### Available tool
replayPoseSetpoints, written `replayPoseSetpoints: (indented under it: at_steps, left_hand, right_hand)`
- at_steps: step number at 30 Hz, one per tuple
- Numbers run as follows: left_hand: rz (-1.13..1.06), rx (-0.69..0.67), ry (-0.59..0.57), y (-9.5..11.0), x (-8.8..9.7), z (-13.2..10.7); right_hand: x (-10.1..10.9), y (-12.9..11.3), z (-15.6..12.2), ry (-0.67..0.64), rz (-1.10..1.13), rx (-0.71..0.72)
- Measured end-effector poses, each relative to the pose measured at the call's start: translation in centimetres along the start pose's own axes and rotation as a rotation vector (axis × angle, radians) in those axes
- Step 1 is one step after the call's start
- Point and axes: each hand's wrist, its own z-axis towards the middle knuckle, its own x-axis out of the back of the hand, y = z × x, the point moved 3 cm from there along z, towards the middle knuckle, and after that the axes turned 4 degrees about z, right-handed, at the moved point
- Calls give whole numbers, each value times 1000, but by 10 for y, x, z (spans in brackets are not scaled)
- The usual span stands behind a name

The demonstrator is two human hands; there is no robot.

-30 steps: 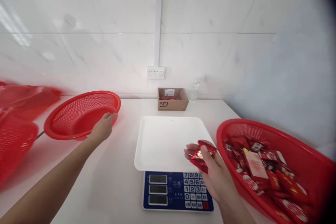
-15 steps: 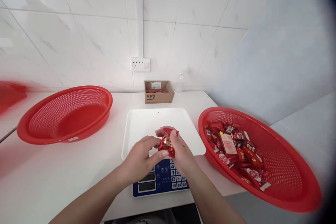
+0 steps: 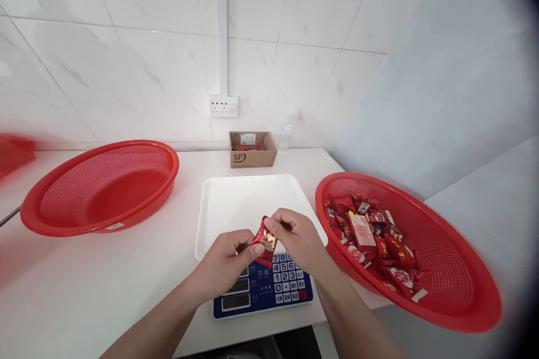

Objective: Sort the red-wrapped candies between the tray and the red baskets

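A small red foil snack packet (image 3: 268, 241) with gold print is held over the front of a digital scale (image 3: 263, 297). My left hand (image 3: 231, 261) pinches its left side between thumb and fingers. With thumb and fingers closed, my right hand (image 3: 300, 238) grips the packet's upper right edge. Behind both hands lies the scale's white tray (image 3: 236, 202), and the blue keypad panel shows below them. To the right, a red plastic basket (image 3: 458, 258) holds several red snack packets (image 3: 396, 252) and a pale pink packet (image 3: 362, 230).
Another red basket (image 3: 113, 190) stands on the white table (image 3: 168, 269) at the left. A small cardboard box (image 3: 252, 158) with red contents sits by the wall, beside a clear plastic bottle (image 3: 285, 137). A blurred red object (image 3: 14, 151) is at the far left.
The packet has turned more upright and shows its flat face. My right hand has shifted to its upper right edge, uncovering more of the scale's keypad.
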Motion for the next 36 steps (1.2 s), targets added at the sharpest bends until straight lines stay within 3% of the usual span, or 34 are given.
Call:
replayPoseSetpoints:
  at_steps: [4, 9, 16, 21, 27, 30, 33, 36]
  left_hand:
    - [-9, -72, 127, 3, 10, -2]
    - [-6, -78, 203, -2, 21, -9]
    - [-40, -46, 259, -15, 38, -28]
    - [-2, -44, 305, -25, 56, -45]
    - [290, -8, 348, -32, 76, -65]
    - [518, -84, 330, -30, 79, -62]
    - [732, -236, 256, -27, 69, -45]
    - [899, -334, 144, -31, 50, -21]
  right_hand:
    - [-5, 0, 3, 173, 17, 2]
    - [-20, 5, 4, 162, 22, -38]
    - [-54, 5, 1, 203, -147, 56]
    - [-66, 4, 2, 297, -255, 61]
    - [-64, 15, 14, 319, -480, -30]
    - [-61, 19, 10, 311, -526, -39]
    - [-46, 23, -2, 260, -544, -29]
    - [-10, 29, -17, 228, -552, -34]
